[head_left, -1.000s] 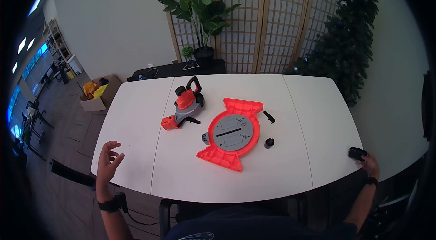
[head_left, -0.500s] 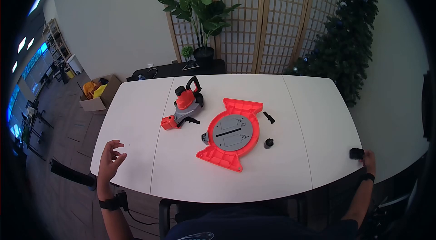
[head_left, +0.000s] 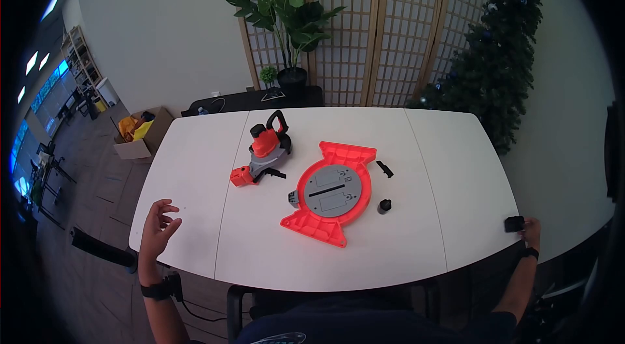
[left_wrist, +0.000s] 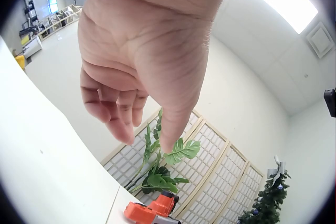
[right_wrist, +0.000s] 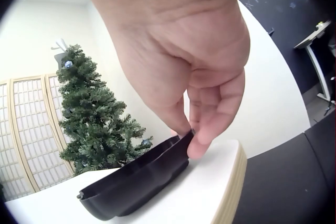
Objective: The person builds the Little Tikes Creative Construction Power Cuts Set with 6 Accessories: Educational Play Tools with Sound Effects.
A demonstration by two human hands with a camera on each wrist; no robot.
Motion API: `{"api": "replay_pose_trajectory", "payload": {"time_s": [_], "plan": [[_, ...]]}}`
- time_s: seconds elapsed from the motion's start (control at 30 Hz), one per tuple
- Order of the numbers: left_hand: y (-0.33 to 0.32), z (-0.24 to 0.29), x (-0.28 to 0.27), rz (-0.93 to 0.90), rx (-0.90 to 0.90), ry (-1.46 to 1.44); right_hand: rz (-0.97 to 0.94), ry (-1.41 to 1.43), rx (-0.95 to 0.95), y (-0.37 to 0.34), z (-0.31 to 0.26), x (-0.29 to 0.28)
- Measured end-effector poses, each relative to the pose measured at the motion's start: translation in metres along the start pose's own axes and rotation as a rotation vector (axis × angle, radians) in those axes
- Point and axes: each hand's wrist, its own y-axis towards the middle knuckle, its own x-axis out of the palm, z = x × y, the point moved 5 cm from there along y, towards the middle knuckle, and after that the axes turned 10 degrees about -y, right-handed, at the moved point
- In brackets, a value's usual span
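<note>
At the table's right end my right hand [head_left: 532,231] pinches the rim of a black, tray-like plastic part [head_left: 513,223]. In the right wrist view, thumb and fingers meet at one end of this hollow part [right_wrist: 134,187], which lies low along the tabletop's edge. My left hand [head_left: 156,232] is over the table's left side, its fingers loosely bent with nothing between them. Mid-table lies a round base [head_left: 332,190] with a red frame and grey slotted disc. Up and left of it stands a red, grey and black toy-like saw unit [head_left: 265,144].
A short black cylindrical knob [head_left: 385,206] and a thin black piece [head_left: 385,169] lie right of the base. The white table [head_left: 403,246] has a chair [head_left: 236,308] at its near side. A cardboard box [head_left: 156,136] is on the floor beyond the left corner.
My right hand and the black tray-like part have shifted slightly to the right and nearer, and the part has turned a little. The left hand has barely moved; the other parts lie as before.
</note>
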Motion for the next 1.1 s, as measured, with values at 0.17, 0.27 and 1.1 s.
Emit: {"api": "replay_pose_trajectory", "payload": {"time_s": [0.17, 0.27, 1.1], "plan": [[0.002, 0.0, 0.002, -0.019, -0.006, -0.023, -0.054, -0.006, 0.025, -0.008, -0.007, 0.0], [0.002, 0.0, 0.001, -0.022, -0.003, -0.006, -0.021, 0.026, 0.03, -0.006, 0.002, 0.0], [0.043, 0.092, 0.101, -0.263, 0.141, -0.012, -0.413, 0.11, -0.834, -0.237, -0.425, 0.065]]}}
